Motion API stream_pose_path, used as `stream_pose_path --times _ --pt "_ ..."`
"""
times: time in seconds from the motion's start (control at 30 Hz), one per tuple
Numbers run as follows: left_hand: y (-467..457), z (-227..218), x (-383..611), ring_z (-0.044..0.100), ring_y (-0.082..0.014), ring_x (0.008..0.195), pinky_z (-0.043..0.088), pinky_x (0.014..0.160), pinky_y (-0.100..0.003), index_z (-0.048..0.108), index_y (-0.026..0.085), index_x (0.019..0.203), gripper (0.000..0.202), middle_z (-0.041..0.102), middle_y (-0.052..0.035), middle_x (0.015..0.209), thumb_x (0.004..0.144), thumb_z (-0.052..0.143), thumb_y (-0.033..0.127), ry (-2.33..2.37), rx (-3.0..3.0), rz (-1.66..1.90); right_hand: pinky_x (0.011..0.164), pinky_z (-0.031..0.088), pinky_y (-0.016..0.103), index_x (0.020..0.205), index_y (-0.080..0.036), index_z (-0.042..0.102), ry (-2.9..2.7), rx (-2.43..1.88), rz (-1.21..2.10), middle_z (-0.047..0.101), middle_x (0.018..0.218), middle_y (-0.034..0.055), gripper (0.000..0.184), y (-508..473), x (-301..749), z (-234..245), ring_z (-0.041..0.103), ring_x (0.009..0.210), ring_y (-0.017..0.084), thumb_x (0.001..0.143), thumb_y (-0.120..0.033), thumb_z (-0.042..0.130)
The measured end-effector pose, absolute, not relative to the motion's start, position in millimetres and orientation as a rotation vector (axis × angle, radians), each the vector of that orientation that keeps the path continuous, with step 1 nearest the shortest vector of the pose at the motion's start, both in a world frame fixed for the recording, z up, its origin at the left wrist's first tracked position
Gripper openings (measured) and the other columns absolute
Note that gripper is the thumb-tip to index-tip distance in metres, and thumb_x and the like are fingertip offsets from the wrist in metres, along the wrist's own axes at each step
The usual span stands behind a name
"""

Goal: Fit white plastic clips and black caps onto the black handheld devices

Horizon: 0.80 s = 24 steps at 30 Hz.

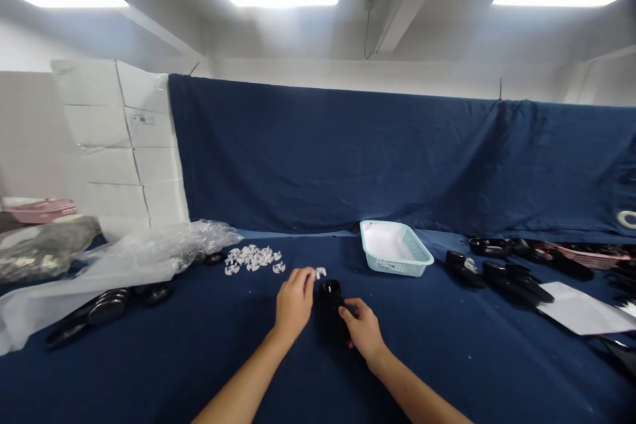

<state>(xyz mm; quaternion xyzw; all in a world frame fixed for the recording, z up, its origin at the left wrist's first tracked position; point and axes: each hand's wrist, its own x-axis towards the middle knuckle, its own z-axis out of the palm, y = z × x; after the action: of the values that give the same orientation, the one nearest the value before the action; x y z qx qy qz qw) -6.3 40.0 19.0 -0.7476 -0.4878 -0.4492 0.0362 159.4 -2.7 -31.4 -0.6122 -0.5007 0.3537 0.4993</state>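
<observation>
My right hand (364, 329) is wrapped around a black cylindrical part (332, 310) that stands on the blue cloth. My left hand (294, 303) pinches a small white plastic clip (320, 272) just above and left of the black part's open top. A little heap of the same white clips (252, 258) lies on the cloth beyond my left hand.
A pale blue plastic basket (395, 248) sits right of centre. Several black parts (497, 271) lie at the right beside a white sheet (581, 308). At the left are a clear plastic bag (139, 255), more black parts (106, 308) and stacked white boxes (124, 139). A blue cloth screen (397, 159) closes the back.
</observation>
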Motion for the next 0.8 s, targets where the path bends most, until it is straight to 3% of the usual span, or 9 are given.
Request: stream_pose_path --times 0.17,0.27,0.4,0.57,0.8 --pt "31.0 7.4 11.9 0.063 -0.0178 0.093 0.048 0.082 -0.028 0.057 0.022 0.108 0.025 0.064 -0.0066 0.102 0.095 0.036 0.025 -1.478 -2.351 -1.461 0.031 0.033 0.023 0.093 -0.021 0.062 -1.235 -1.549 0.882 0.058 0.059 -0.0020 0.028 -38.4 177.1 -24.8 0.048 0.031 0.012 0.076 -0.042 0.056" --pt "25.6 3.0 13.2 0.063 -0.0166 0.093 0.049 0.083 -0.027 0.059 0.024 0.106 0.023 0.064 -0.0047 0.102 0.094 0.039 0.025 -1.414 -2.463 -1.440 0.046 0.037 0.025 0.078 -0.024 0.067 -1.427 -1.644 0.578 0.060 0.054 0.0004 0.021 -48.8 189.5 -6.3 0.059 0.052 0.019 0.078 -0.043 0.058" --pt "21.8 3.6 15.3 0.063 -0.0153 0.092 0.049 0.083 -0.025 0.060 0.026 0.107 0.024 0.064 -0.0029 0.103 0.094 0.040 0.024 -1.344 -2.584 -1.419 0.062 0.044 0.029 0.091 -0.022 0.066 -1.338 -1.526 0.448 0.068 0.079 0.0046 0.029 -34.1 187.7 13.8 0.062 0.069 0.021 0.084 -0.046 0.050" --pt "16.3 7.2 15.9 0.063 -0.0149 0.090 0.050 0.082 -0.024 0.061 0.028 0.108 0.025 0.064 -0.0021 0.102 0.094 0.041 0.023 -1.293 -2.689 -1.367 0.071 0.049 0.029 0.111 -0.017 0.061 -1.289 -1.262 0.579 0.063 0.111 0.0110 0.039 -21.5 171.2 6.6 0.061 0.095 0.024 0.083 -0.043 0.053" --pt "11.9 11.0 19.1 0.062 -0.0149 0.091 0.049 0.083 -0.025 0.061 0.027 0.111 0.027 0.064 -0.0025 0.103 0.094 0.040 0.022 -1.248 -2.785 -1.340 0.079 0.051 0.032 0.103 -0.018 0.067 -1.334 -1.182 0.736 0.070 0.099 0.0090 0.036 -24.6 173.3 -2.2 0.064 0.092 0.024 0.085 -0.046 0.053"
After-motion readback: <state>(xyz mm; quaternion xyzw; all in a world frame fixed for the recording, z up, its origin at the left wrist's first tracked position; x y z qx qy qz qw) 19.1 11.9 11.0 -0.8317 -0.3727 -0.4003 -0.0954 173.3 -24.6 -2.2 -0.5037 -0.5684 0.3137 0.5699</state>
